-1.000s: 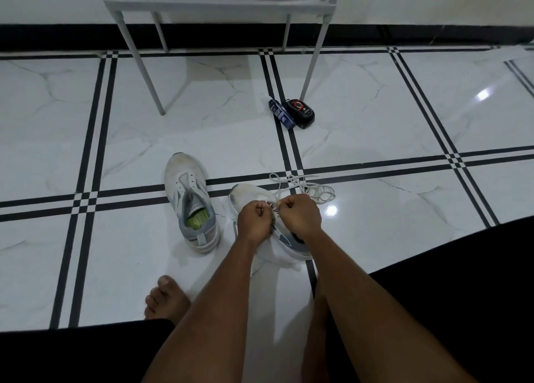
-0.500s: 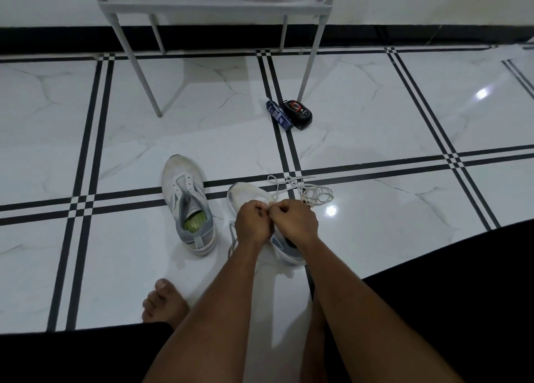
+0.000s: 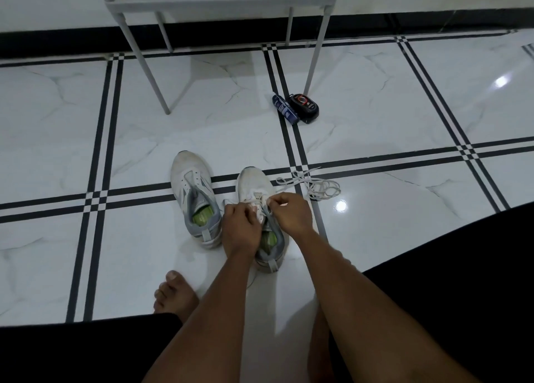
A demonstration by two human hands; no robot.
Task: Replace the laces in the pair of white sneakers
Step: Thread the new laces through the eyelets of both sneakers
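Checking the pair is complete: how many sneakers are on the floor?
2. One white sneaker with grey collar stands unlaced on the left; the other white sneaker sits beside it, under both hands.

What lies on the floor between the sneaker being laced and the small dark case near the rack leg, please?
In the head view, a loose white lace lies on the tiles between the sneaker and the dark case; otherwise only bare floor.

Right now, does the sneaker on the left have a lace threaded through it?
No: the left sneaker shows bare eyelets and an open tongue, while both hands work a lace on the right sneaker.
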